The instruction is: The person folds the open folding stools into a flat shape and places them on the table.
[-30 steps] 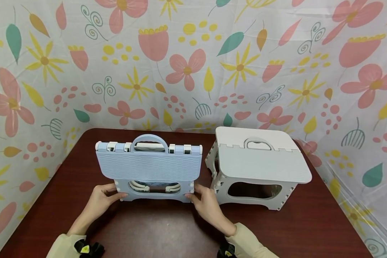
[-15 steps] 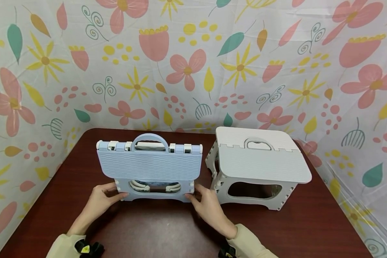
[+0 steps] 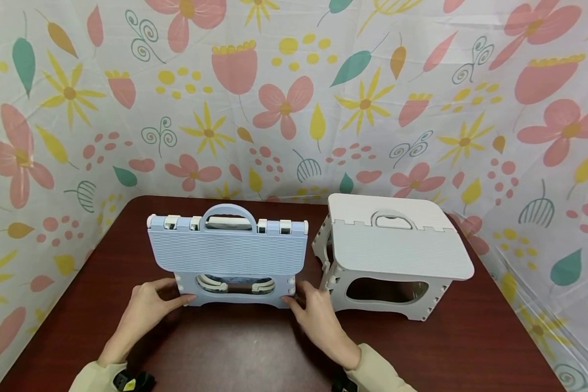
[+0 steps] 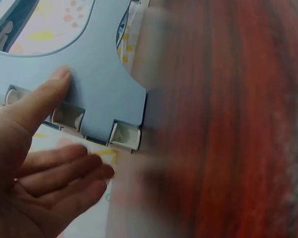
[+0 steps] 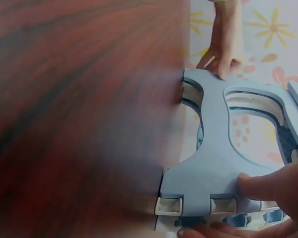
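Note:
A light-blue folding step stool (image 3: pixel 227 250) stands partly folded on the table, its ridged top panel hanging at a slant and its arched handle up. My left hand (image 3: pixel 144 307) holds the lower left corner, thumb on the front of the leg panel. In the left wrist view, that hand's curled fingers (image 4: pixel 64 181) lie beside the white hinge pieces. At the lower right corner my right hand (image 3: pixel 318 316) grips the leg, thumb in front and fingers round the hinged side edge. The right wrist view shows the stool's cut-out leg panel (image 5: pixel 213 168) between both hands.
An unfolded white folding step stool (image 3: pixel 402 245) stands close to the right of the blue one. Both are on a dark red-brown wooden table (image 3: pixel 451 354). A flower-patterned curtain (image 3: pixel 284 136) hangs behind the table and along its sides.
The blue stool and both hands hold nearly the same position. The left wrist has shifted very slightly; the view itself moves a little.

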Demonstrator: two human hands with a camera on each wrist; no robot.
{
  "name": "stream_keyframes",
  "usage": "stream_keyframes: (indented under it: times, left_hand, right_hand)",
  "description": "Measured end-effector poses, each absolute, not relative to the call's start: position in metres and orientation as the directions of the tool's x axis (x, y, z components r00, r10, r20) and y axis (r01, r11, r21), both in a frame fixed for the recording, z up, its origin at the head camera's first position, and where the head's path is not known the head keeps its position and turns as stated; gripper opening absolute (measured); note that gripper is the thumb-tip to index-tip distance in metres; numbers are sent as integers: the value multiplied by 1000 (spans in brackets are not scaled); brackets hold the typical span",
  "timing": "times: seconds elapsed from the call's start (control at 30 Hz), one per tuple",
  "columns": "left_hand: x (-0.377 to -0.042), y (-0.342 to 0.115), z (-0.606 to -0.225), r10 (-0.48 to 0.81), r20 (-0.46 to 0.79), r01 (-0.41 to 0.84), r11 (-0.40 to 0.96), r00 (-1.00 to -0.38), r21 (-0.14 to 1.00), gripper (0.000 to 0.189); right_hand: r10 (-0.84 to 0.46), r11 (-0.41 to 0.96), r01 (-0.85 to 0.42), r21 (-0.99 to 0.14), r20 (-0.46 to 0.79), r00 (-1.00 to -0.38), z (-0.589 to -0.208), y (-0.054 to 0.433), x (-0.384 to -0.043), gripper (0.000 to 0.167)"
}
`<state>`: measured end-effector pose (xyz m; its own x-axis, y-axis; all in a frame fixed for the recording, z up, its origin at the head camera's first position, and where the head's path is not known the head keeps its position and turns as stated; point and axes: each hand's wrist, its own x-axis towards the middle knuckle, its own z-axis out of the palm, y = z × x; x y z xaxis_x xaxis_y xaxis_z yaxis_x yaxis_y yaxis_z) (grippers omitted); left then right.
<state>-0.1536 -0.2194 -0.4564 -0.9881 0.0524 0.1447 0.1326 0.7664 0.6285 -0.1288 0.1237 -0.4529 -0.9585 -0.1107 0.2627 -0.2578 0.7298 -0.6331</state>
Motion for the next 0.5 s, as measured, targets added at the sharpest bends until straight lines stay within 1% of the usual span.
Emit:
stream_keyframes:
  times: [0.1, 0.23, 0.4, 0.5]
  left_hand:
    - [-154, -220, -457, 78, 122, 138, 760, -989, 636, 67]
    - [-153, -220, -461, 149, 122, 192, 696, -981, 692, 75]
    - [-155, -217, -464, 211, 183, 271, 547, -960, 792, 70]
    - [-157, -216, -465, 224, 217, 302, 486, -950, 820, 65]
  right_hand:
    - [-117, 750, -257, -609, 259, -959, -454, 122, -128, 37]
    - [-163, 726, -292, -622, 257, -953, -456, 121, -129, 51]
    - [-193, 659, -306, -687, 240, -952, -458, 124, -132, 60]
    - [-189, 628, -286, -724, 215, -958, -457, 126, -135, 60]
